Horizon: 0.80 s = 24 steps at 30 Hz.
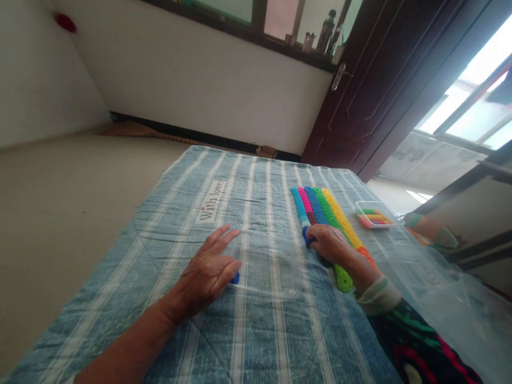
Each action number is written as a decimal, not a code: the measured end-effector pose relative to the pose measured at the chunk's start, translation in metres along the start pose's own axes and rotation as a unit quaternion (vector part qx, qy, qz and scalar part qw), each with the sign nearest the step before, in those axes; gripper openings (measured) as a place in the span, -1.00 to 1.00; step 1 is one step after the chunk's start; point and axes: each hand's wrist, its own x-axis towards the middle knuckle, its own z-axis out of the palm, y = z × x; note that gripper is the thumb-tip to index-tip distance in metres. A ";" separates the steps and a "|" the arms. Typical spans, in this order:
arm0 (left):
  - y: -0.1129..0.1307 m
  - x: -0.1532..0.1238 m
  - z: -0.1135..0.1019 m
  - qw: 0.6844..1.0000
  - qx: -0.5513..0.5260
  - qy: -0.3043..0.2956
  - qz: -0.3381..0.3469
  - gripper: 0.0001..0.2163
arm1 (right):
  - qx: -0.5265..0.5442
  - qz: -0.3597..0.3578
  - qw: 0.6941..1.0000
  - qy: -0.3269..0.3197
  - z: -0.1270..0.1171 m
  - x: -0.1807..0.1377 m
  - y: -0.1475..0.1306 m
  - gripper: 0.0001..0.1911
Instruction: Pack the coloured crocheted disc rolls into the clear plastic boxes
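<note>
My left hand [212, 261] grips the left edge of a shallow clear plastic box [276, 292], its fingers at the rim and its thumb bent inward. A small blue piece [236, 278] shows beside the thumb; whether the thumb touches it I cannot tell. My right hand [330, 242] is closed on a dark blue piece [307, 236] at the near end of a light blue strip [298, 202]. Side by side with that strip lie pink [304, 200], blue [315, 205], green [330, 213] and yellow [340, 216] strips with bumpy surfaces. My right hand and wrist hide parts of them.
A small clear box [376, 225] with coloured pieces stands at the table's right edge. Clear plastic sheeting [436, 288] lies to the right. The striped cloth [256, 341] covers the table. Beyond are a dark red door [356, 101] and a windowsill with a bottle [326, 32].
</note>
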 end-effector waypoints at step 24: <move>0.000 -0.002 0.001 0.999 -0.009 -0.020 -0.028 -0.58 | 0.279 -0.321 0.902 -0.068 0.008 0.016 -0.125 -0.77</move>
